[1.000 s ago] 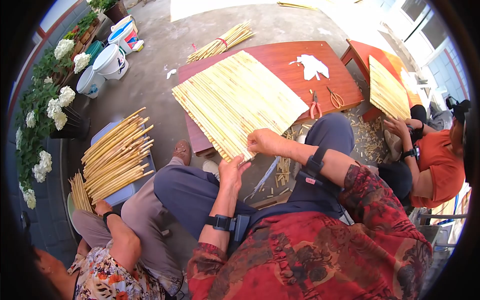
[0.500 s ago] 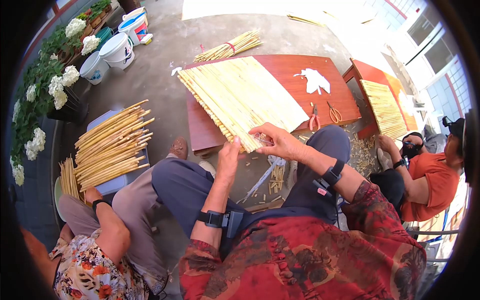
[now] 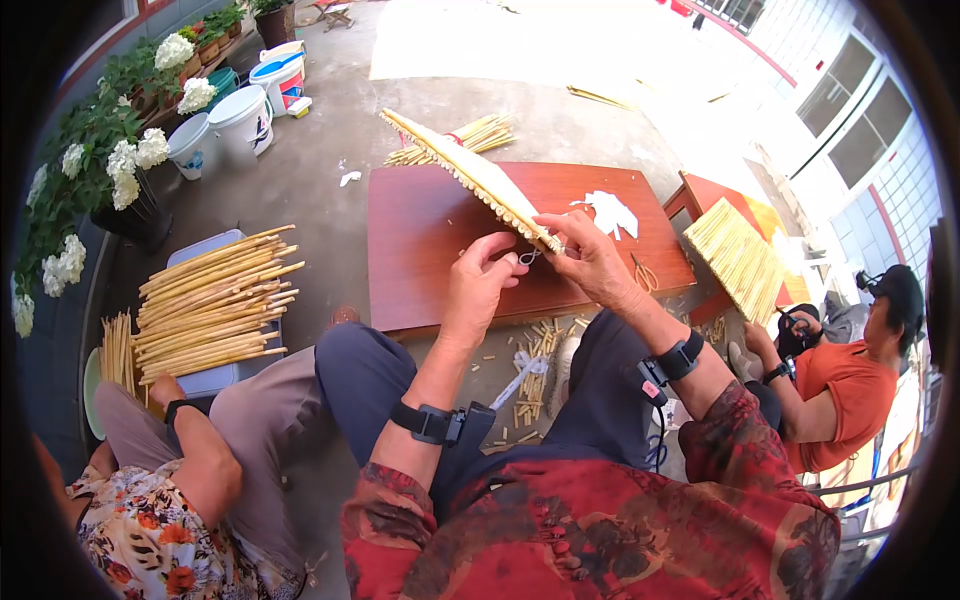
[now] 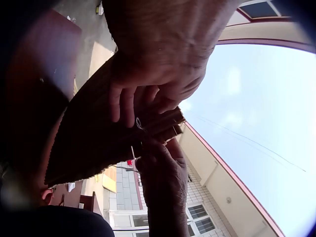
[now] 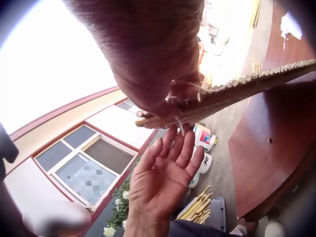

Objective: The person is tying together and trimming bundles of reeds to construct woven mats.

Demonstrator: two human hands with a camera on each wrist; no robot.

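Yellow sticks laid side by side make up the mat [image 3: 485, 178] I am watching over my remote feed; it slants in the air above the reddish-brown bench [image 3: 420, 240]. Its near corner is pinched between the thumb and fingers of the right hand [image 3: 595, 258]. Just beside it, above the bench's near edge, the left hand [image 3: 480, 285] has its fingers loosely extended next to a white string loop [image 3: 529, 258]; I cannot tell whether they touch it. White scraps [image 3: 612, 214] lie on the bench's right part, scissors [image 3: 645, 273] at its near right. Beyond the bench I see a bundle of sticks [image 3: 485, 133]; left of it, a stick pile [image 3: 210, 300]; right of it, a person [image 3: 835, 405] holding another mat [image 3: 735, 255].
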